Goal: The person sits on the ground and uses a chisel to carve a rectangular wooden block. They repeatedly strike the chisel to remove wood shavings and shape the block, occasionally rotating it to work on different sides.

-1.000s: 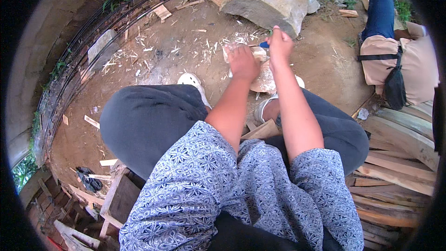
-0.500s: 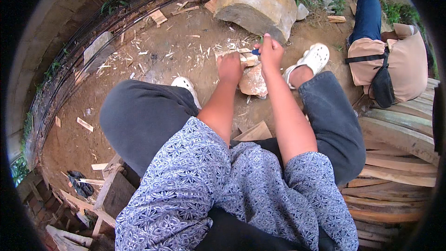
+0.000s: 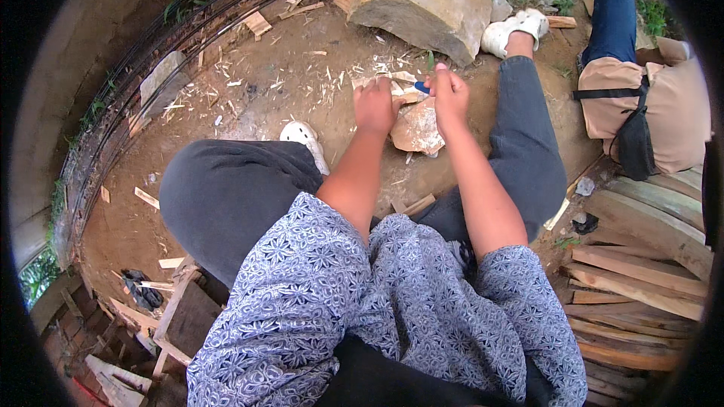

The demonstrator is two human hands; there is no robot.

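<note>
My left hand [image 3: 375, 108] is closed on a pale piece of wood [image 3: 407, 93], pressing it down at the far edge of a reddish stone [image 3: 417, 130]. In my closed right hand [image 3: 450, 98] is a tool with a blue handle [image 3: 421, 87]; its working end lies against the wood, and I cannot make out its exact kind. White chips are scattered over the stone and around the wood. My feet, in white clogs [image 3: 302, 136], stand on either side of the work.
A large boulder [image 3: 422, 7] lies just beyond my hands. Black cables [image 3: 105, 117] run along the left wall. Long planks [image 3: 641, 286] are stacked at the right, with another person [image 3: 641, 109] sitting beyond them. Wood shavings and offcuts litter the dirt ground.
My right leg has stretched forward, its clog now beside the boulder. The view has shifted slightly. Both hands keep their grips on the wood and the blue-handled tool.
</note>
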